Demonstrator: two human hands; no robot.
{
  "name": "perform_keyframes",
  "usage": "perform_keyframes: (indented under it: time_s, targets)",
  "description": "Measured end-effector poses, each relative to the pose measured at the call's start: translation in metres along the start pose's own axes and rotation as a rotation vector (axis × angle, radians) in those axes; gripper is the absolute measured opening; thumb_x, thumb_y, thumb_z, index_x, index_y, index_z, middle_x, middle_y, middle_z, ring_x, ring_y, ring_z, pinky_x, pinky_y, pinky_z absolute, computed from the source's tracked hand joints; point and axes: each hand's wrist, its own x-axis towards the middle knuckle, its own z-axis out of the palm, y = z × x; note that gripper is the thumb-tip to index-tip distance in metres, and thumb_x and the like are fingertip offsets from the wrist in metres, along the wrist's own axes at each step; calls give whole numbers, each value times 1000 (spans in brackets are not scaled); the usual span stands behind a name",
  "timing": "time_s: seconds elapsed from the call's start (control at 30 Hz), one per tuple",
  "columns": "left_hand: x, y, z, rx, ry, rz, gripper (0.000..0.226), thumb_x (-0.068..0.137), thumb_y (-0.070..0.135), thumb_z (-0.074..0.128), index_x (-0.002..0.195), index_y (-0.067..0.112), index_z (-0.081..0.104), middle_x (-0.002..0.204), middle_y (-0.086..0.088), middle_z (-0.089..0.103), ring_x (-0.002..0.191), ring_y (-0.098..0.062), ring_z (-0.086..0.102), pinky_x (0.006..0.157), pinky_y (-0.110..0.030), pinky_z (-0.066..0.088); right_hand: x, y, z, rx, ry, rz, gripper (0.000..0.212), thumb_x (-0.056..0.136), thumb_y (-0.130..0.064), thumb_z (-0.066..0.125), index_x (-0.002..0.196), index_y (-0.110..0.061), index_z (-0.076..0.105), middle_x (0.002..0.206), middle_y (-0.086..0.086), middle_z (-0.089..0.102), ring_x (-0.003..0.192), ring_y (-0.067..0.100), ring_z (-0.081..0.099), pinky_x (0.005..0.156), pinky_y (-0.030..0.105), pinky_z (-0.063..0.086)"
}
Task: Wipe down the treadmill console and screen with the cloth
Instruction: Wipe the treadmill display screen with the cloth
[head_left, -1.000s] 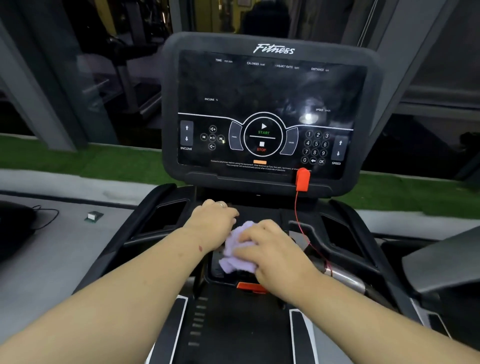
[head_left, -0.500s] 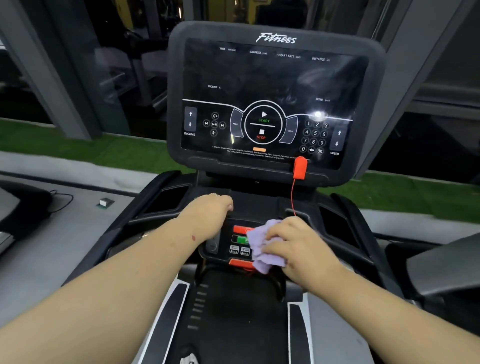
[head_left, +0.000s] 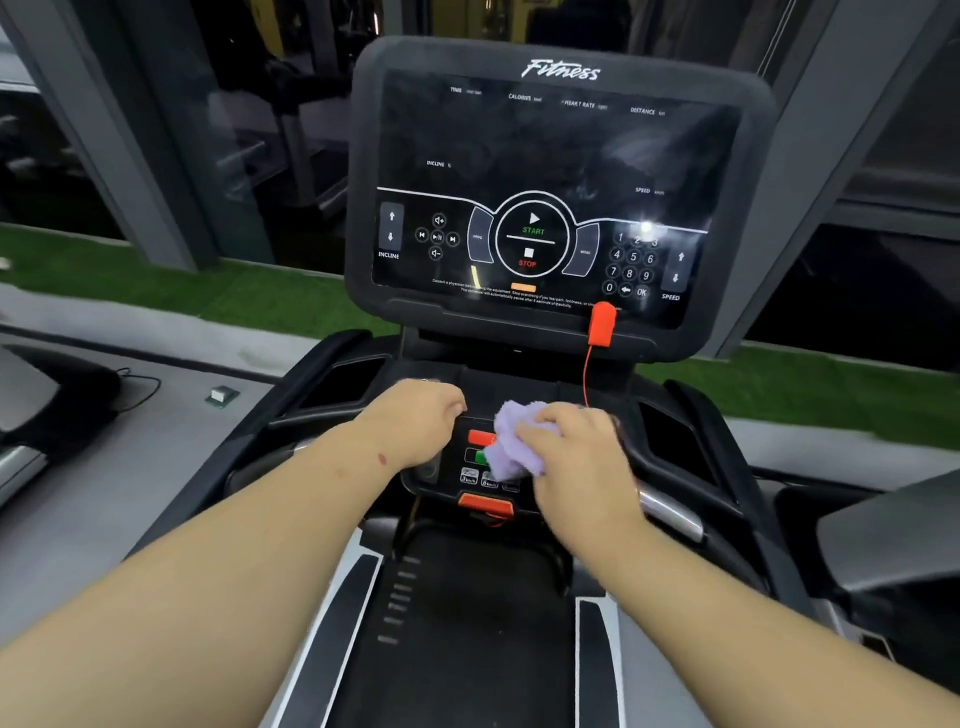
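The black treadmill console fills the middle, with its dark touch screen standing upright behind it, dusty and smeared. My right hand grips a bunched lilac cloth and presses it on the small button panel, covering part of the red and green buttons. My left hand rests with curled fingers on the console's edge just left of that panel, holding nothing loose.
A red safety clip hangs on the screen's lower rim, its red cord running down beside the cloth. An orange tab sits below the panel. Cup recesses flank the console. The belt lies below; another machine stands at right.
My right hand slid the cloth from the panel's centre to its right, then back up and left over the red and green buttons. The left hand stayed at the left edge.
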Motion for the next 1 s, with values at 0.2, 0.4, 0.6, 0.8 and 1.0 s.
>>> perform_keyframes:
  time_s: [0.2, 0.4, 0.6, 0.8, 1.0]
  targets:
    - [-12, -4, 1, -21, -25, 26, 40, 106, 19, 42, 143, 27, 56, 138, 0, 62, 125, -21, 55, 100, -31, 43, -41, 12, 8, 20, -250, -415, 34, 72, -13, 70, 100, -32, 77, 112, -10, 64, 99, 22, 56, 92, 35, 50]
    - [-18, -3, 3, 6, -40, 53, 49, 101, 13, 46, 149, 25, 48, 141, -5, 58, 127, -24, 54, 104, -34, 44, -40, 3, 9, 85, -6, 288, 46, 67, 11, 64, 97, -20, 80, 110, 2, 66, 93, 34, 59, 80, 40, 54]
    - [-22, -2, -3, 46, -59, 93, 55, 97, 13, 55, 150, 23, 44, 143, -4, 55, 130, -24, 52, 105, -33, 42, -55, 6, -9, 184, -45, 222, 52, 69, 16, 61, 97, -23, 80, 108, -5, 65, 95, 30, 60, 84, 34, 50]
    - [-21, -2, -4, 46, -87, 89, 55, 96, 12, 58, 149, 24, 45, 136, -3, 58, 123, -24, 55, 99, -34, 46, 22, 9, -5, 378, -186, 752, 14, 83, -6, 64, 77, -15, 73, 73, 3, 70, 72, 28, 66, 61, 31, 49]
    - [-14, -9, -4, 19, -114, 58, 43, 92, 14, 63, 134, 15, 51, 121, -8, 65, 109, -28, 60, 89, -40, 50, 98, -37, 2, 211, -717, 376, 20, 90, -7, 57, 90, -17, 74, 81, 5, 65, 76, 26, 54, 65, 29, 46]
